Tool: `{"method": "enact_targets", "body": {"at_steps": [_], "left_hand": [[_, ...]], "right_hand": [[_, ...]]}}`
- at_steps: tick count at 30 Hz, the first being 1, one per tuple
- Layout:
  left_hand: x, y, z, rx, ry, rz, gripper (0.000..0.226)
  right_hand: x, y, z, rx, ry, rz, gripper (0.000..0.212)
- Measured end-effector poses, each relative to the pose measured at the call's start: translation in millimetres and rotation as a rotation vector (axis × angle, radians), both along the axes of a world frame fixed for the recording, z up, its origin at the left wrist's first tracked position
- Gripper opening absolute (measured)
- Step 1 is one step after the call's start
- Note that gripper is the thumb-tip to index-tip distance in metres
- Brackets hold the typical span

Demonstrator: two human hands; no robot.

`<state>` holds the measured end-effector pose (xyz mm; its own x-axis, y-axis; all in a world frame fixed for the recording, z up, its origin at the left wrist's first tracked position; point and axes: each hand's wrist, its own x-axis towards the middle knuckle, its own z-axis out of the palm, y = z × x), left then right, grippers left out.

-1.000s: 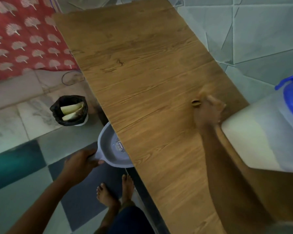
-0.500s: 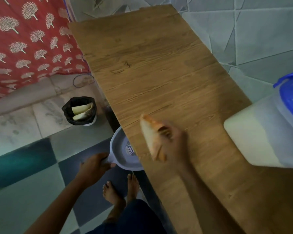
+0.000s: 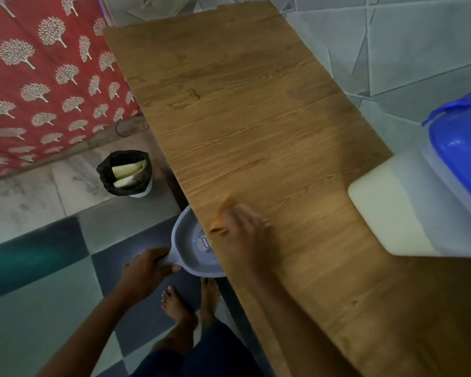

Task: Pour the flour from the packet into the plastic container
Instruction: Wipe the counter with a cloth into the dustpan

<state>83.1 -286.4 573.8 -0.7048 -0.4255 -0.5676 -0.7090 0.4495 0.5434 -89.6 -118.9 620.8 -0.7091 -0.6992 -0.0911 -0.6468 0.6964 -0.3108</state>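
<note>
Tiled floor, red printed cloth at left, long wood-grain tabletop (image 3: 256,118) running away. Left hand (image 3: 144,270), fingers closed on grey dustpan (image 3: 191,248) under the tabletop edge. Right hand (image 3: 242,229) palm-down at that edge, blurred; contents unclear. Plastic container (image 3: 408,202), lidded, flour inside, well right; right hand nearer.

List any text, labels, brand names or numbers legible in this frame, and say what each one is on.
No text can be read in this frame.
Sticker inside the grey dustpan: a small printed label with a red mark, too small and blurred to read.
Plastic container and its blue lid: no print visible.
Red cloth: a tree pattern only, no words.
</note>
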Motion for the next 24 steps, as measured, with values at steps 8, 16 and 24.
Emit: {"method": "enact_targets", "body": {"at_steps": [8, 16, 24], "left_hand": [[14.3, 12.6, -5.1, -0.002, 0.036, -0.004, 0.022], [31.1, 37.2, -5.1, 0.018, 0.056, -0.1, 0.016], [60.0, 54.4, -3.8, 0.049, 0.117, -0.131, 0.013]], "right_hand": [[-10.2, 37.1, 30.8, -0.404, -0.158, -0.29, 0.045], [-74.0, 102.2, -11.7, 0.123, 0.186, -0.422, 0.047], [85.7, 36.2, 11.6, -0.404, -0.212, -0.07, 0.032]]}}
